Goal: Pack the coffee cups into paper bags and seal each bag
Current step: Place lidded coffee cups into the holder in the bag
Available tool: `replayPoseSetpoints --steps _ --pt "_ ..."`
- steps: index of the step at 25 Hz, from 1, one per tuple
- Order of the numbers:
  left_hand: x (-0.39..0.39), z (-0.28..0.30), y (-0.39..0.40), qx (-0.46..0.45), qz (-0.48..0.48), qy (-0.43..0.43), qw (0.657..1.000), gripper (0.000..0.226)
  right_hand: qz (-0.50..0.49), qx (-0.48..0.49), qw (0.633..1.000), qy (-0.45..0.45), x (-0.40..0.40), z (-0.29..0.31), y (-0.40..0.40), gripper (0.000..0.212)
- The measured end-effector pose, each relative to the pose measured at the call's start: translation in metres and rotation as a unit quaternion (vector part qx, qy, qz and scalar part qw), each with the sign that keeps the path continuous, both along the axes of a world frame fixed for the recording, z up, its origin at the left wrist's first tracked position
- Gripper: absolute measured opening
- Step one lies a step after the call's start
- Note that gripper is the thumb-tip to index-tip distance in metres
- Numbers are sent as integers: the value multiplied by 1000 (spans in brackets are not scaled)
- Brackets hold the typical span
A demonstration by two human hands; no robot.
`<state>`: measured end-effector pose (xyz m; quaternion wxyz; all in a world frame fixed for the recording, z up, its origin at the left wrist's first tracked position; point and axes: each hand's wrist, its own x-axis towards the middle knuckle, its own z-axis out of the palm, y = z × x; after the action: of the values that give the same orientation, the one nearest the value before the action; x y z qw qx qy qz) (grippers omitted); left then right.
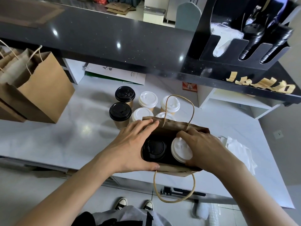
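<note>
An open brown paper bag (pixel 175 126) stands near the front edge of the white counter (pixel 65 141). Inside it stand a black-lidded cup (pixel 154 148) on the left and a white-lidded cup (pixel 180 148) on the right. My left hand (pixel 132 144) grips the bag's left end, fingers over the far rim and thumb on the near rim. My right hand (pixel 203 147) curls round the white-lidded cup at the bag's right end. Behind the bag stand two black-lidded cups (pixel 120 111) and several white-lidded cups (pixel 148 99).
Brown paper bags (pixel 44 88) with twine handles stand at the left. A crumpled white paper (pixel 239 149) lies right of the bag. A dark raised shelf (pixel 114 39) runs along the back, carrying a black lid and straw holder (pixel 244 38) and strips of tape (pixel 260 84).
</note>
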<state>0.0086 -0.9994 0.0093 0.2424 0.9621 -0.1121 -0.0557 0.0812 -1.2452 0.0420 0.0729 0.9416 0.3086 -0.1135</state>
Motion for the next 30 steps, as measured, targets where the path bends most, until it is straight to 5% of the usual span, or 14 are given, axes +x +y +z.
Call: replayPoseSetpoints --steps 23,30 --pt "0 -3 4 -4 -20 -16 1000 124 8 -150 987 -52 4 -24 27 49" --pt "4 -9 7 -48 -22 -21 998 119 -33 -49 998 -20 -8 -16 13 66"
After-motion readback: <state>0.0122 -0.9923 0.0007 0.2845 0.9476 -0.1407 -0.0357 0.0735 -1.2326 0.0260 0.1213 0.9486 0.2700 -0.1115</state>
